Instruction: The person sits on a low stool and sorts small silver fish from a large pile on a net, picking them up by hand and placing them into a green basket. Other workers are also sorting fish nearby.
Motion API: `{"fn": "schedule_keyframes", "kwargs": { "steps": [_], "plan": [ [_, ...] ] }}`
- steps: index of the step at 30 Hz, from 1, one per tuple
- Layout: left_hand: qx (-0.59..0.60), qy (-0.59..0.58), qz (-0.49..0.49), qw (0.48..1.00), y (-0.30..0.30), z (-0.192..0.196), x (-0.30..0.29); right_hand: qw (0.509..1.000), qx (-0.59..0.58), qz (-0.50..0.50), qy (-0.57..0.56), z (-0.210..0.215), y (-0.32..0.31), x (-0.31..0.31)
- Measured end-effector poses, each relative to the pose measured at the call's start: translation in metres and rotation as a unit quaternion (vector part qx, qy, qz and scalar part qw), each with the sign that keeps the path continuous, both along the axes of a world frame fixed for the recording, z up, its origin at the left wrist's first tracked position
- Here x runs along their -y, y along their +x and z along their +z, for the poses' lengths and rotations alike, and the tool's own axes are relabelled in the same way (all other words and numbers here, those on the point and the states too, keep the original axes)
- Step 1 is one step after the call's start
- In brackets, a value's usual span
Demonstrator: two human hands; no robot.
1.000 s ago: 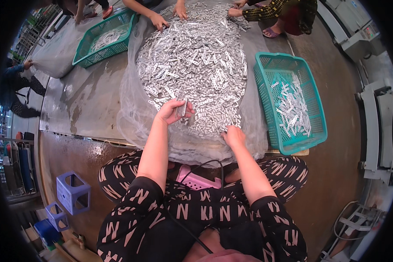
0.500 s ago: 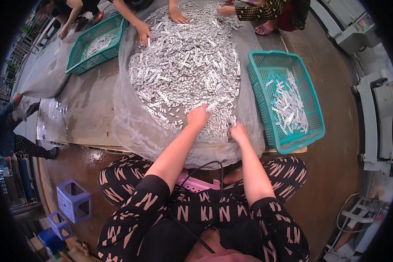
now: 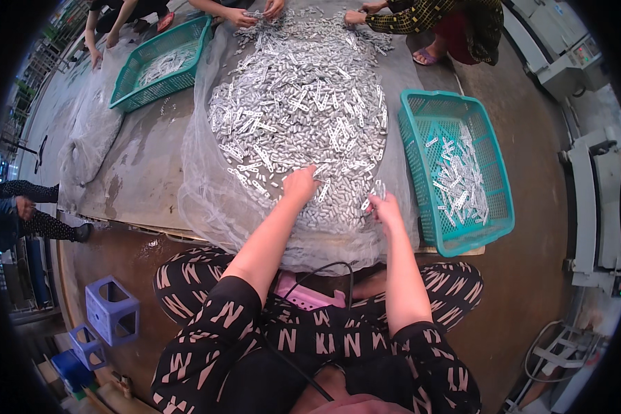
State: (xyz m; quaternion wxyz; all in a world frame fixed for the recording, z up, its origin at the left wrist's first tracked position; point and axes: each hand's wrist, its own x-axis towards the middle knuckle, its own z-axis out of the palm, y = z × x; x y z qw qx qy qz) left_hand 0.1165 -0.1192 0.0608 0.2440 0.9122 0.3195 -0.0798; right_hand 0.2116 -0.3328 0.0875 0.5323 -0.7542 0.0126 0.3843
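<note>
A wide heap of small grey cylindrical pieces [image 3: 297, 131] lies in front of me, mixed with flat white strips with holes [image 3: 341, 131]. My left hand [image 3: 300, 185] is at the near part of the heap, fingers closed, with a white strip [image 3: 320, 170] at the fingertips. Just right of it, my right hand [image 3: 385, 207] is closed on a few white strips [image 3: 378, 189] that stick up past the fingers. Thin translucent mesh cloth [image 3: 210, 200] spreads under the heap. To the right stands a green perforated basket [image 3: 501, 183] with many white strips inside.
Another green basket [image 3: 127, 102] stands at the far left. Across the heap, a co-worker's hands [image 3: 245, 17] and another person's hand [image 3: 355, 17] reach in. Purple stools [image 3: 112, 310] stand at the lower left. Grey machines [image 3: 597, 186] line the right side.
My left hand has moved slightly left, my right hand slightly right with its strips. The co-worker's hands opposite have lifted from the heap and come together. The view has shifted slightly.
</note>
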Motion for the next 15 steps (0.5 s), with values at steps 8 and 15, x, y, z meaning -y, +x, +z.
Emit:
{"fn": "schedule_keyframes", "kwargs": {
  "steps": [8,15],
  "plan": [
    [-0.016,0.003,-0.022,1.000,0.003,-0.009,0.027,0.885,0.411,-0.177,-0.128,0.055,0.105,0.074],
    [-0.023,-0.082,0.047,0.995,-0.006,-0.014,0.019,0.738,0.554,-0.308,-0.233,0.058,0.102,0.089]
  ]
}}
